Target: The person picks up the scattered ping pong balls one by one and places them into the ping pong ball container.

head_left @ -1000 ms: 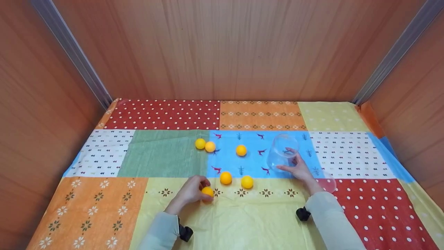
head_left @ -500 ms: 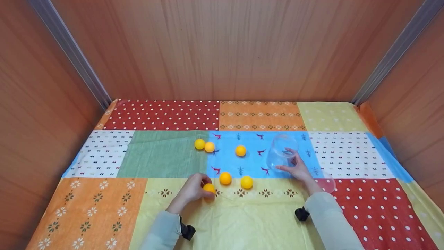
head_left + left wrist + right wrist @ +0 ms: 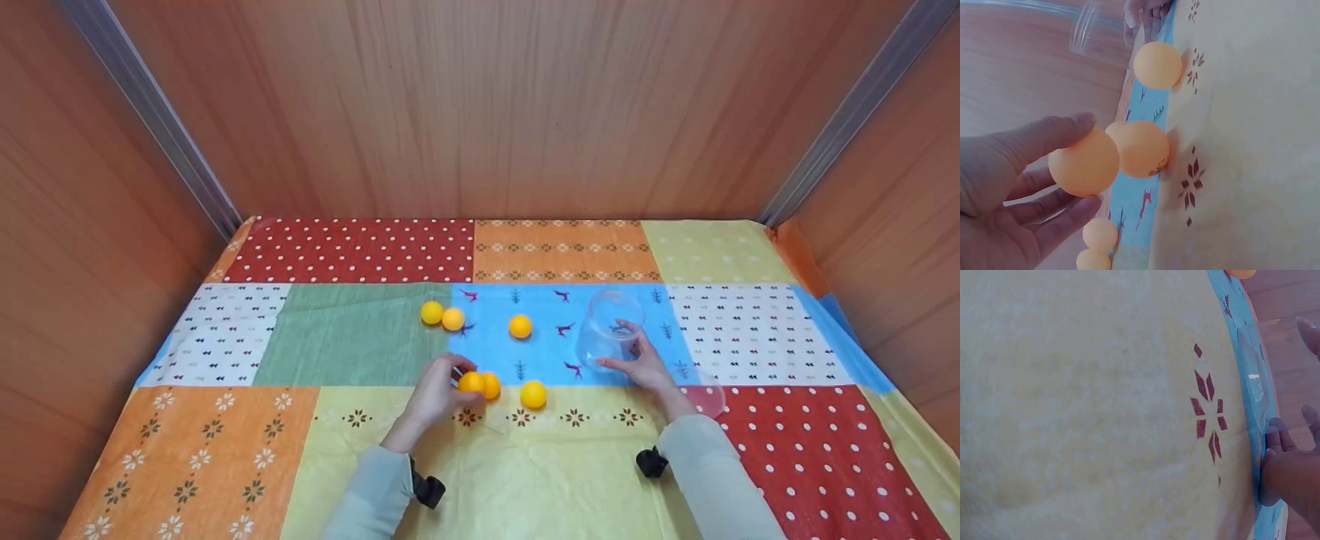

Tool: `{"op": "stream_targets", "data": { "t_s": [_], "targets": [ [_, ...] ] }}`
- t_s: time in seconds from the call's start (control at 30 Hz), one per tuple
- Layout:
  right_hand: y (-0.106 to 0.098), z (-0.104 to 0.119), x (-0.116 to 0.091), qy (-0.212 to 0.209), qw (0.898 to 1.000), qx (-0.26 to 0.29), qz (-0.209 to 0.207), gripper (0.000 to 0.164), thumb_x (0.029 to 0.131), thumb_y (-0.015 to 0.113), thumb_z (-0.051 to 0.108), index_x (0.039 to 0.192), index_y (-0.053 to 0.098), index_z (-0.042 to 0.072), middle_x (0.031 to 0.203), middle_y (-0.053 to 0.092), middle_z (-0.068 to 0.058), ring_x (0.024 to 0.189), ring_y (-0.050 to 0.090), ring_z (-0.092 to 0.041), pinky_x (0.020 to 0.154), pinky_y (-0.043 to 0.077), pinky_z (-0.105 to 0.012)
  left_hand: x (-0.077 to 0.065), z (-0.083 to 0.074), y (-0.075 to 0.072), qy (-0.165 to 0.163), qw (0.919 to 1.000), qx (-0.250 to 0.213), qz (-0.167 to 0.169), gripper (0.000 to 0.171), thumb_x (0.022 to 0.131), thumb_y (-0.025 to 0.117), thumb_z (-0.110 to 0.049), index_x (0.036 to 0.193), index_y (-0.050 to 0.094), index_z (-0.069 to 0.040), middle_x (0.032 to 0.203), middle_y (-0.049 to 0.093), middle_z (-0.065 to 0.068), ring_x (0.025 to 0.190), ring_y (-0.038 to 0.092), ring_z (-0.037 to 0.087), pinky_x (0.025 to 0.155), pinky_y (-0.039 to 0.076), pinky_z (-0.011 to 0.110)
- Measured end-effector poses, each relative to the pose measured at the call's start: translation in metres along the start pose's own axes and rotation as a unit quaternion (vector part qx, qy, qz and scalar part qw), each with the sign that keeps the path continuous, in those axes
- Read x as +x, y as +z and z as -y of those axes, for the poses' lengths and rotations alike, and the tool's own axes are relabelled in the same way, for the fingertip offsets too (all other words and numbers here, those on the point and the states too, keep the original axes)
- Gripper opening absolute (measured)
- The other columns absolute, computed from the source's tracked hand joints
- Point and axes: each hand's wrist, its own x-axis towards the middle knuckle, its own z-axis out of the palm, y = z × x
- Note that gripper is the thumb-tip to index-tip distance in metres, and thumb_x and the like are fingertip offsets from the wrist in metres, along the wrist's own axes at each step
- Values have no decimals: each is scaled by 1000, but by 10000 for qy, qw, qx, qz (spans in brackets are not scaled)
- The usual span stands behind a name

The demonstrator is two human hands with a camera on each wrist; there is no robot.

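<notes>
Between thumb and fingertips, my left hand (image 3: pixel 437 394) pinches an orange ping-pong ball (image 3: pixel 1084 162), held above the cloth in the left wrist view. Just beyond it lies a second ball (image 3: pixel 1144 149) with a printed mark, partly covered by the held one in the head view. Another ball (image 3: pixel 533 394) rests to the right, and a further ball (image 3: pixel 520 326) lies farther back on the blue patch. My right hand (image 3: pixel 643 365) grips the side of a clear plastic jar (image 3: pixel 606 330), which stands upright on the blue patch; thumb and fingers show around it in the right wrist view.
Two balls touch at the back left, a yellower one (image 3: pixel 431 312) and a paler one (image 3: pixel 453 319). A clear round lid (image 3: pixel 709 396) lies beside the right wrist. Wooden panels (image 3: pixel 480 112) enclose the patchwork cloth (image 3: pixel 360 330) at the back and sides.
My left hand has lifted its ball and moved right and away from me, towards the marked ball. The right hand and jar stay in place.
</notes>
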Motion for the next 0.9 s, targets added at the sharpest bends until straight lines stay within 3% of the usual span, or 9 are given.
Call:
{"op": "stream_targets", "data": {
  "t_s": [0.2,0.47,0.7,0.9],
  "targets": [
    [0,0,0,-36,10000,32,1,86,67,77,23,136,25,16,140,19,-25,128,15,-41,101,14,-52,10,-9,7,-96,9995,-188,-248,33,71,74,-14,99,61,-3,94,54,5,83,50,21,76,44,32],
    [1,0,-2,-36,9996,266,5,88,66,77,24,137,25,16,141,20,-23,128,15,-39,102,14,-52,27,-18,17,274,9982,-330,-422,34,71,75,-17,99,61,-2,93,55,3,83,50,18,72,46,29],
    [1,-1,-2,-52,9990,438,-37,85,69,76,19,137,25,14,140,22,-22,129,15,-38,103,12,-50,41,-26,29,847,9924,-559,-696,32,71,74,-16,98,62,-2,93,55,5,83,51,19,69,48,29],
    [2,-1,-1,-4,9989,475,-25,84,69,76,20,136,25,14,140,22,-22,129,14,-37,103,13,-49,52,-33,40,984,9874,-1006,-722,33,71,74,-12,100,61,0,94,55,5,84,51,20,70,50,33]
  ]
}}
